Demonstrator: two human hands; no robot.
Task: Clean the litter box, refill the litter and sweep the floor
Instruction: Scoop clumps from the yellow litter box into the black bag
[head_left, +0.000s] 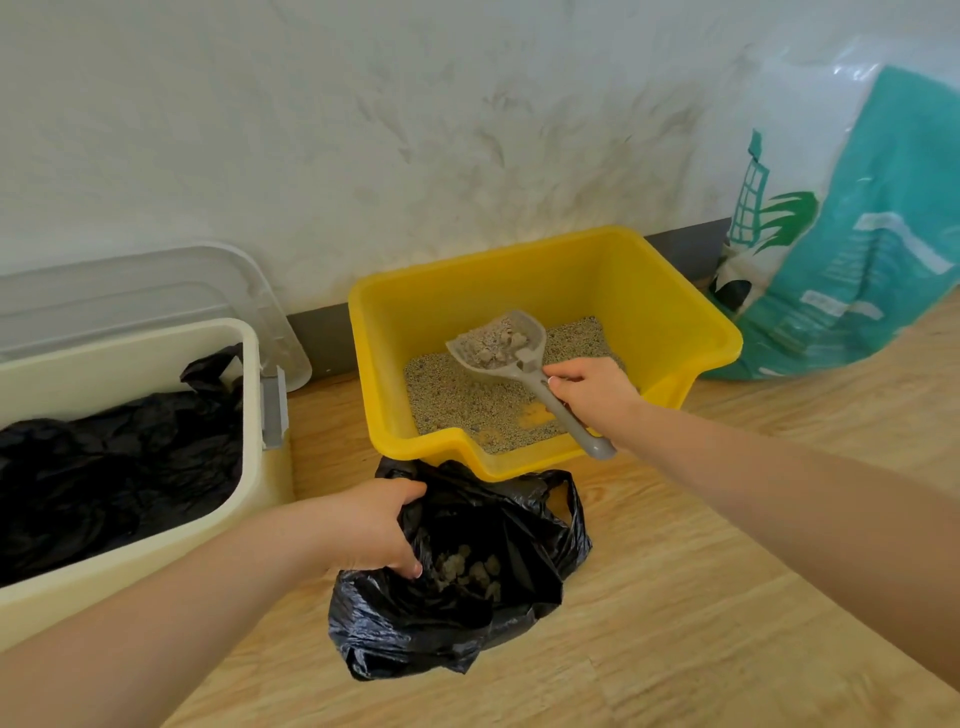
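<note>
A yellow litter box (670, 312) stands on the floor against the wall, with a thin layer of grey litter (467, 400) in its bottom. My right hand (592, 389) grips the handle of a grey scoop (498, 338), held above the litter with clumps in its bowl. In front of the box lies a black plastic bag (498, 587), mouth open, with several clumps inside. My left hand (379, 525) grips the bag's left edge and holds it open.
A cream bin (249, 467) lined with a black bag stands at the left, its clear lid (156, 291) leaning on the wall behind. A teal and white litter sack (852, 234) leans at the right. Wooden floor (727, 597) spreads in front.
</note>
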